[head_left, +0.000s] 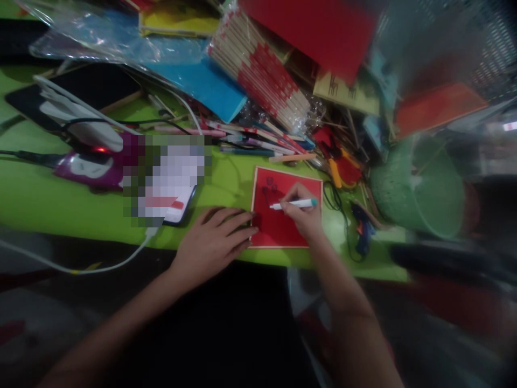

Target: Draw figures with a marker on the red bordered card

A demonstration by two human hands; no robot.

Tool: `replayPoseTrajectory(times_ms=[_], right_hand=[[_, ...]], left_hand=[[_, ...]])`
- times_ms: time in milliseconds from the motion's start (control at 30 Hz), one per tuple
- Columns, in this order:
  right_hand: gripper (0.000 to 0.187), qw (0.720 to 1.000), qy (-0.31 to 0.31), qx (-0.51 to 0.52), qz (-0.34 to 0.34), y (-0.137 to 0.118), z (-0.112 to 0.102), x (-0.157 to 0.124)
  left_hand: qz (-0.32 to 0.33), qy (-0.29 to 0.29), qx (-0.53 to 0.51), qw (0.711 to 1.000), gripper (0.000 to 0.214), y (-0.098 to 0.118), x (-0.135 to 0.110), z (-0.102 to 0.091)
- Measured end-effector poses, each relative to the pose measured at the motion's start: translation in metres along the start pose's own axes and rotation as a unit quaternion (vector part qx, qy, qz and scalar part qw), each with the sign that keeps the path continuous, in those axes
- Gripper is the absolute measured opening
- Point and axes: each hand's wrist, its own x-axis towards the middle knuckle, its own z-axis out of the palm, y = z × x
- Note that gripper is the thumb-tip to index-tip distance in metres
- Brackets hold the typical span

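Note:
A red square card (274, 231) with a pale border lies near the front edge of the green table. Dark drawn marks show on its upper left part. My right hand (304, 211) rests over the card's right side, its fingers closed round a white marker (297, 204) with a teal end. The marker slants low, its tip at the drawn marks; whether it touches the card I cannot tell. My left hand (216, 234) lies flat with fingers stretched out, the fingertips at the card's left edge. Left of that hand is a phone (175, 207) with a lit, partly blurred-out screen.
A purple power strip (91, 167) with plugs and cables sits at left. Behind the card lie several pens (258, 143) and a bundle of wrapped sticks (258, 70). Orange-handled pliers (335, 170), a blue glue gun-like tool (362, 229) and a green basket (416, 188) stand to the right.

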Motion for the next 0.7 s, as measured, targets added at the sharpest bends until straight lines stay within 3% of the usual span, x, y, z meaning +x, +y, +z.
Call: replayPoseTrajectory(times_ms=[400, 533, 600, 700], right_hand=[[0.011, 0.999, -0.026, 0.028, -0.026, 0.003, -0.003, 0.002], [0.011, 0.998, -0.005, 0.043, -0.043, 0.009, -0.008, -0.002], [0.012, 0.997, -0.007, 0.049, -0.055, 0.004, -0.01, -0.005], [0.021, 0.99, -0.066, 0.02, -0.122, -0.017, -0.007, -0.009]], left_hand=[[-0.003, 0.005, -0.006, 1.0, 0.019, 0.0, 0.001, 0.001], [-0.014, -0.002, -0.014, 1.0, 0.018, 0.002, 0.002, 0.001], [-0.017, -0.004, -0.014, 1.0, 0.017, 0.002, 0.001, 0.002], [-0.017, -0.014, -0.016, 1.0, 0.018, 0.001, -0.001, 0.003]])
